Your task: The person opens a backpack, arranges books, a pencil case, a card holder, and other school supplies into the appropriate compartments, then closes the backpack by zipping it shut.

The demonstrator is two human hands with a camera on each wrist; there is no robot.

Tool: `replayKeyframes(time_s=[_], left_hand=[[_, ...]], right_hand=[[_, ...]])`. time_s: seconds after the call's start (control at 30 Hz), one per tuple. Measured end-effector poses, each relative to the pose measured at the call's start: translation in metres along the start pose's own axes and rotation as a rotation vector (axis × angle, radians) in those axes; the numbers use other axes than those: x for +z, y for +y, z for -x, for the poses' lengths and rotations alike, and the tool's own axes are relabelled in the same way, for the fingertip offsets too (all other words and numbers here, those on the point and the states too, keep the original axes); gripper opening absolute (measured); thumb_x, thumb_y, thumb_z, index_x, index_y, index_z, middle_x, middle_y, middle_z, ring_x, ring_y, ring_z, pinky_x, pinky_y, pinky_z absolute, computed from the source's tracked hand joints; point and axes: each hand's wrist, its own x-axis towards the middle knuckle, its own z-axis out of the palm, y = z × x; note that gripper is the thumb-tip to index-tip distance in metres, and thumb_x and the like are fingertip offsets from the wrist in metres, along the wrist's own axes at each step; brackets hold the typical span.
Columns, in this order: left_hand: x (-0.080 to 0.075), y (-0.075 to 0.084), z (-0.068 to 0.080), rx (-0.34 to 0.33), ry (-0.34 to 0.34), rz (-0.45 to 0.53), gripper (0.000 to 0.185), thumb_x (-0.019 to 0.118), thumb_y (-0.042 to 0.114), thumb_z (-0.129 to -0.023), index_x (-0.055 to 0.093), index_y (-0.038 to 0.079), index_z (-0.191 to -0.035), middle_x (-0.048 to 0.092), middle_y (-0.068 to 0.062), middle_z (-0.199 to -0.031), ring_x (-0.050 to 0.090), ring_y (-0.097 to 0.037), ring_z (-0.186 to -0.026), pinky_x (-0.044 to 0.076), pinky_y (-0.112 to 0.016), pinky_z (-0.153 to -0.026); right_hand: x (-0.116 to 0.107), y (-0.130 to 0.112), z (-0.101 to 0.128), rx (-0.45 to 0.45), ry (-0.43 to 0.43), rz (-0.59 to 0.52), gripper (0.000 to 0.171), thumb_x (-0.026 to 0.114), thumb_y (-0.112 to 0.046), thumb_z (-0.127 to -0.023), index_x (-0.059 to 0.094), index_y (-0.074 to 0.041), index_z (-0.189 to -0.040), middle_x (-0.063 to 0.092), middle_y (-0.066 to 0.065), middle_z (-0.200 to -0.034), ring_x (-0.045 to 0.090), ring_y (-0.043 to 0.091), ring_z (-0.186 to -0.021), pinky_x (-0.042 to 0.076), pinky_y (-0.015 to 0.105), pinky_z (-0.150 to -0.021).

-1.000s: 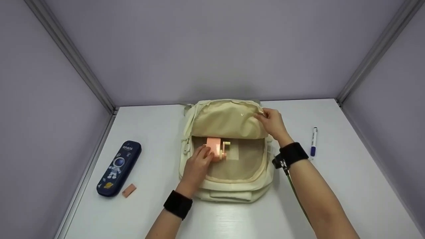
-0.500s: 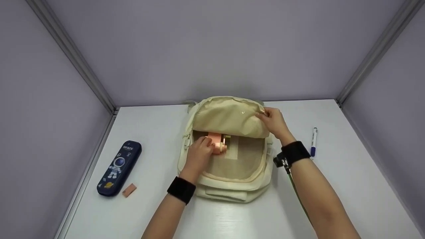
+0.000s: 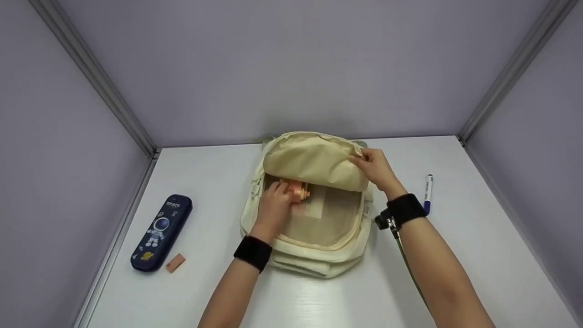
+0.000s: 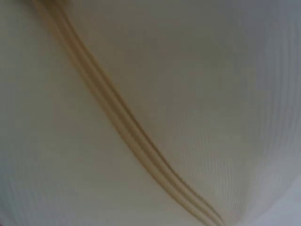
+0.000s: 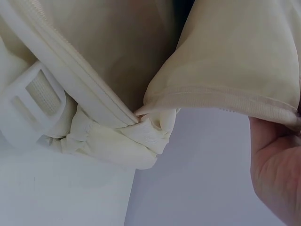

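Pink pencil sharpener [image 3: 297, 191] at frame centre, inside the open cream backpack [image 3: 314, 255], partly tucked under the raised flap [image 3: 314, 161]. Gripped by the left hand [image 3: 273, 209], fingers curled round its left side, wrist over the bag's near rim. Flap lifted and pinched at its right edge by the right hand [image 3: 374, 168]; in the right wrist view, only the hem [image 5: 221, 96] against a fingertip. Left wrist view filled with blurred cream fabric. Judged nearly stowed: sharpener inside but not released, bag unzipped. Outside, at lower left, navy pencil case [image 3: 161, 232] and small eraser [image 3: 175, 263]; at right, a marker [image 3: 428, 193] on the white table [image 3: 478, 255].
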Motion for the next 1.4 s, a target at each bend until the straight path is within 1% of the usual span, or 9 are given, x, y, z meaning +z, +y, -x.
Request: replayKeyframes(time_s=[0.2,0.4,0.63,0.87,1.0,1.13,1.23,1.33,1.4], left_hand=[[-0.012,-0.003,0.01,-0.057,-0.06,0.106,0.022,0.064,-0.015,-0.081,0.072,-0.002,-0.096,0.065,-0.02,-0.108,0.064,-0.034,-0.097,0.054,-0.039,-0.081],[-0.017,-0.008,0.017,-0.087,-0.053,0.15,0.011,0.067,-0.007,-0.086,0.073,0.001,-0.09,0.067,-0.016,-0.101,0.066,-0.031,-0.093,0.055,-0.038,-0.079],[-0.016,-0.009,0.019,-0.026,0.005,0.084,0.005,0.073,0.0,-0.084,0.075,0.004,-0.083,0.066,-0.012,-0.094,0.064,-0.028,-0.086,0.054,-0.04,-0.068],[-0.008,-0.01,0.013,0.021,0.042,0.084,0.006,0.071,-0.005,-0.082,0.074,0.001,-0.079,0.063,-0.012,-0.086,0.062,-0.027,-0.078,0.053,-0.037,-0.065],[-0.004,-0.008,0.007,0.01,0.023,0.075,0.012,0.066,-0.008,-0.082,0.074,0.0,-0.079,0.065,-0.013,-0.086,0.062,-0.028,-0.078,0.053,-0.037,-0.068],[-0.001,-0.006,0.003,-0.021,0.002,0.072,0.018,0.06,-0.012,-0.084,0.071,0.0,-0.077,0.065,-0.013,-0.084,0.062,-0.028,-0.076,0.053,-0.037,-0.068],[-0.002,-0.006,0.003,-0.054,-0.002,0.088,0.016,0.058,-0.013,-0.084,0.07,-0.002,-0.079,0.066,-0.015,-0.086,0.064,-0.03,-0.077,0.054,-0.038,-0.069],[-0.004,-0.005,0.006,-0.075,0.0,0.103,0.013,0.059,-0.013,-0.085,0.07,-0.005,-0.085,0.067,-0.019,-0.092,0.066,-0.033,-0.082,0.055,-0.04,-0.072],[-0.005,-0.005,0.007,-0.083,0.002,0.102,0.013,0.06,-0.013,-0.085,0.07,-0.006,-0.088,0.068,-0.02,-0.094,0.067,-0.034,-0.084,0.055,-0.04,-0.072]], right_hand=[[0.002,0.0,0.001,-0.017,0.033,0.009,0.037,0.07,-0.014,-0.093,0.046,-0.008,-0.065,0.037,-0.004,-0.058,0.034,0.007,-0.051,0.029,0.021,-0.046],[0.002,0.001,0.001,-0.029,0.052,0.018,0.037,0.071,-0.014,-0.092,0.047,-0.008,-0.065,0.037,-0.005,-0.058,0.034,0.006,-0.05,0.029,0.021,-0.046],[0.002,0.001,0.002,-0.027,0.04,-0.008,0.04,0.07,-0.015,-0.093,0.043,-0.007,-0.065,0.035,-0.004,-0.058,0.033,0.006,-0.05,0.029,0.02,-0.045],[0.0,0.001,0.001,-0.007,0.008,0.01,0.04,0.069,-0.016,-0.094,0.044,-0.006,-0.065,0.036,-0.004,-0.058,0.034,0.004,-0.048,0.029,0.02,-0.045],[-0.001,-0.001,0.001,0.007,-0.018,0.001,0.039,0.067,-0.013,-0.095,0.044,-0.001,-0.066,0.035,-0.003,-0.058,0.033,0.002,-0.047,0.029,0.02,-0.045],[-0.001,-0.018,0.008,0.004,-0.027,0.0,0.038,0.064,-0.007,-0.096,0.043,0.003,-0.066,0.035,-0.002,-0.058,0.033,0.003,-0.047,0.029,0.019,-0.045],[0.0,-0.018,0.009,-0.001,-0.011,-0.01,0.038,0.066,-0.009,-0.095,0.044,-0.001,-0.065,0.036,-0.002,-0.058,0.034,0.004,-0.048,0.03,0.019,-0.045],[0.001,-0.001,0.001,-0.007,0.018,-0.029,0.038,0.069,-0.014,-0.094,0.046,-0.006,-0.065,0.037,-0.003,-0.058,0.034,0.005,-0.048,0.03,0.02,-0.045],[0.002,-0.002,0.001,-0.01,0.029,-0.022,0.037,0.069,-0.013,-0.093,0.046,-0.007,-0.065,0.037,-0.004,-0.059,0.035,0.005,-0.049,0.03,0.02,-0.045]])
